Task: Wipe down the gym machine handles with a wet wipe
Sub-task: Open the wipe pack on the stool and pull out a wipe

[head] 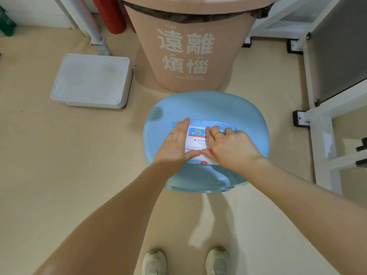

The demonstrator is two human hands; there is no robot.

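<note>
A blue and white pack of wet wipes lies flat on a light blue plastic stool. My left hand rests on the pack's left side with straight fingers, its thumb touching the white flap at the near edge. My right hand, wearing a gold ring, lies over the pack's right half with bent fingers on the label and its thumb meeting the left thumb at the flap. Whether the flap is lifted cannot be told. No machine handle is in view.
A tall pink bin with white lettering stands just behind the stool. A white lidded box sits on the floor at the left. White machine frame bars run along the right. My two shoes are at the bottom.
</note>
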